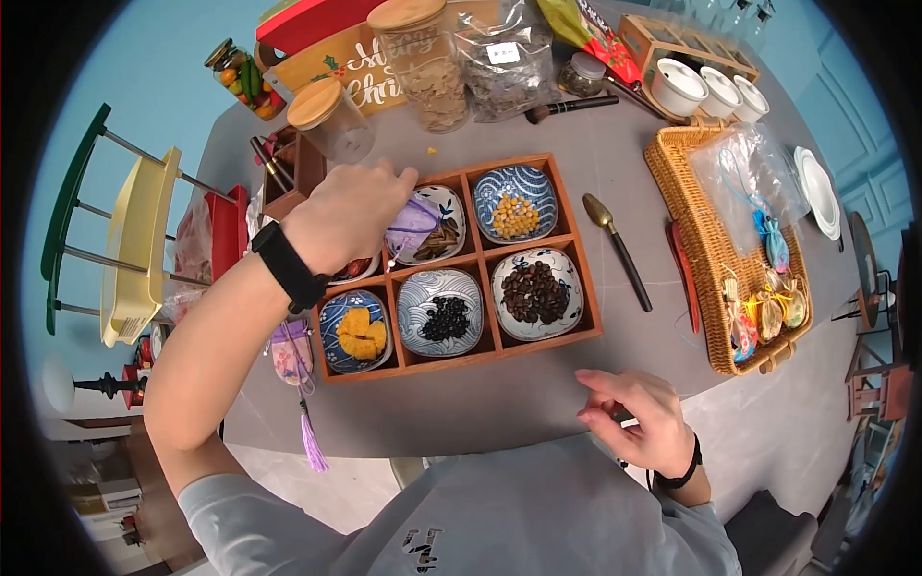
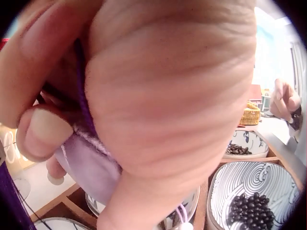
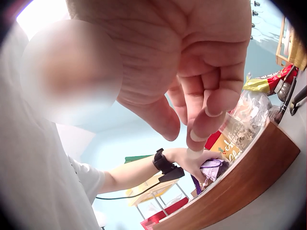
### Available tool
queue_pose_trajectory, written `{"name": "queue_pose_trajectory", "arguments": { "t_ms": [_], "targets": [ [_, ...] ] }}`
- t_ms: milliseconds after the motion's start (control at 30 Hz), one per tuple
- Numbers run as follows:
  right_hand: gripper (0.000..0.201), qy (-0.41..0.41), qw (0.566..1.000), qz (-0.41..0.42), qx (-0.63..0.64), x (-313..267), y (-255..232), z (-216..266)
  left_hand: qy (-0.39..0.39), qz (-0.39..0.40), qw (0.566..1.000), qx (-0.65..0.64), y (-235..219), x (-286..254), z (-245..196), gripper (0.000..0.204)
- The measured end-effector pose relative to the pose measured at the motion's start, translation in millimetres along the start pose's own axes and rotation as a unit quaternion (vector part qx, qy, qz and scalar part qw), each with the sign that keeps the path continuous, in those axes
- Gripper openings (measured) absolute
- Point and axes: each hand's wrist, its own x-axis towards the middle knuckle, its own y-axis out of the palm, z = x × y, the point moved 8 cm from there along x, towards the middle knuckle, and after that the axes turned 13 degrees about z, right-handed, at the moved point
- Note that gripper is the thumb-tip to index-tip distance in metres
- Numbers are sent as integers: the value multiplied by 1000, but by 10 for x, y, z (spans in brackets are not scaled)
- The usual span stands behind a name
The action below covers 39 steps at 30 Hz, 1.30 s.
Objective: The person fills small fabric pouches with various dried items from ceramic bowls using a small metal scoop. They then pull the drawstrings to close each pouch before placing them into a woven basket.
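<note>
My left hand [image 1: 357,213] grips a small purple pouch [image 1: 413,223] above the upper part of a wooden divided tray [image 1: 461,363]. In the left wrist view its fingers curl round the lilac cloth [image 2: 88,165] and a dark purple cord. Under the pouch is a bowl of brown dried pieces [image 1: 444,238]; bowls beside it hold yellow kernels [image 1: 515,216], dark brown beans [image 1: 536,292], black beans [image 1: 447,318] and orange-yellow pieces [image 1: 361,334]. My right hand [image 1: 642,418] hovers near the table's front edge, fingers loosely bent, holding nothing.
Right of the tray lie a spoon [image 1: 615,250] and a wicker basket [image 1: 687,278] with small pouches. Jars [image 1: 331,125], a bag [image 1: 504,67] and a brush [image 1: 571,108] are behind. Another pouch with a tassel [image 1: 291,355] lies left of the tray.
</note>
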Motion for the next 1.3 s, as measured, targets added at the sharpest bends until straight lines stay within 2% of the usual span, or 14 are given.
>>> {"name": "queue_pose_trajectory", "arguments": {
  "t_ms": [267,367,467,767,867,967,1033,1100,1133,1200,1300],
  "targets": [
    [39,4,1000,-2,7,-14,0,-19,-19,-6,996,86,-57,79,-41,51],
    [39,7,1000,-2,8,-17,4,-20,-16,17,995,92,-37,116,-14,49],
    [40,9,1000,-1,8,-25,10,-22,-5,-7,998,66,-92,62,-44,45],
    [41,9,1000,29,-5,-10,37,-9,-18,18,998,52,-26,53,33,53],
    [42,7,1000,28,-3,5,41,2,-24,11,1000,0,-108,-52,22,54],
    [42,2,1000,31,-4,19,48,9,-20,-42,997,-56,-136,-161,131,53],
    [43,3,999,37,-6,18,47,9,-7,-75,986,-149,-236,-318,204,52],
    [43,16,999,27,9,7,52,-9,30,-132,963,-235,-310,-507,279,55],
    [43,19,999,23,17,9,61,-16,12,-133,948,-290,-318,-618,317,59],
    [43,19,999,22,20,12,84,-28,36,-184,913,-362,-293,-813,375,60],
    [44,18,999,27,30,47,122,-16,54,-217,882,-415,-206,-1136,348,64]
  ]
}}
